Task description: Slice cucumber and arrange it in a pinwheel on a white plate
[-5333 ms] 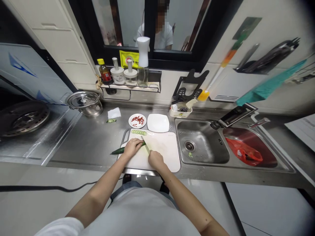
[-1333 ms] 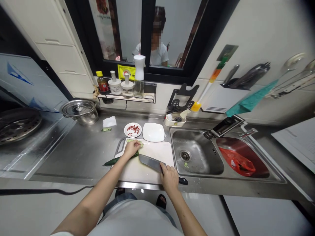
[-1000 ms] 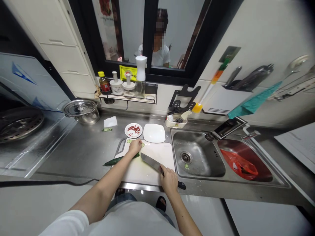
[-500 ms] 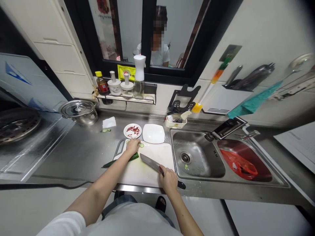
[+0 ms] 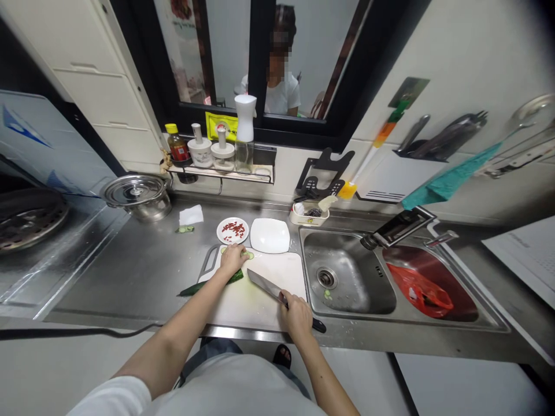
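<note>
My right hand (image 5: 297, 315) is wrapped round the black handle of a kitchen knife (image 5: 263, 285). Its blade points up and left, low over the white cutting board (image 5: 277, 271). At the board's far left corner, my left hand (image 5: 233, 259) is closed, fingers bent down on pale green cucumber slices (image 5: 248, 254); the fingertips partly hide them. Under my left forearm lies a cut cucumber (image 5: 234, 277), its dark tapered end sticking out past the board's left edge.
Behind the board stand a white plate of red pieces (image 5: 233, 231) and a white square dish (image 5: 269, 236). The sink (image 5: 351, 306) borders the board on the right, with a red bag (image 5: 427, 294) in its second basin. Further left are a tissue (image 5: 191, 215), a cucumber scrap (image 5: 185, 229) and a lidded pot (image 5: 141, 199).
My left hand has shifted very slightly over the slices, and the slices beside its fingers sit a little differently. My right hand and the knife look the same.
</note>
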A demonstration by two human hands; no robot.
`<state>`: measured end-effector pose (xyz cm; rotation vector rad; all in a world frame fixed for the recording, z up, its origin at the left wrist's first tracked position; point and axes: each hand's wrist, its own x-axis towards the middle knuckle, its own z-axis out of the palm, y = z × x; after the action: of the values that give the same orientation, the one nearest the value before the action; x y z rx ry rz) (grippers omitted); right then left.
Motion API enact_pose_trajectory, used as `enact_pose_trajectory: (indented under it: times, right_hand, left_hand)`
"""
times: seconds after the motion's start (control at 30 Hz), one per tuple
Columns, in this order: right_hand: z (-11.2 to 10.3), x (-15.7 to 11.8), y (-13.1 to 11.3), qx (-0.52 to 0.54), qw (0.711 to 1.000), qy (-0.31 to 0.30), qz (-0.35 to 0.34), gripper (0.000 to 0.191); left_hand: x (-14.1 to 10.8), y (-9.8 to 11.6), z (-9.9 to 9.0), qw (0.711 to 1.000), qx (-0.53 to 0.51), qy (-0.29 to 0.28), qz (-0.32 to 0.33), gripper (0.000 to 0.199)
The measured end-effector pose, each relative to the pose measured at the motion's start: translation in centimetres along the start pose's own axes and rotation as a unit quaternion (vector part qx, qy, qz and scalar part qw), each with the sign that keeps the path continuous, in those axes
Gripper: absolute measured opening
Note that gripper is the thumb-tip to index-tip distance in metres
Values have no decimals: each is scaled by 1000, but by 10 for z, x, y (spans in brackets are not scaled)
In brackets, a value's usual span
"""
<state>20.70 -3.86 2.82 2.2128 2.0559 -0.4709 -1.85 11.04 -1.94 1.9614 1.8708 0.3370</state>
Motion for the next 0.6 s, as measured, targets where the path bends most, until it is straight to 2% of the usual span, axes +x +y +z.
enact_pose_trajectory:
  times: [0.1, 0.23, 0.43, 0.6]
  right_hand:
    - [-1, 0, -2, -2, 1000, -3, -2, 36]
    - [-1, 0, -3, -2, 1000, -1, -8, 36]
    - [-3, 2, 0, -10, 1000, 6, -9, 36]
    - [-3, 5, 1, -9, 1000, 1, -15, 37]
  left_hand:
    - [-2, 3, -2, 1000, 15, 1, -8, 32]
    - [-3, 8, -1, 999, 32, 6, -26, 33]
    - [0, 12, 2, 998, 48, 16, -49, 24]
    - [0, 15, 0, 997, 39, 20, -65, 25]
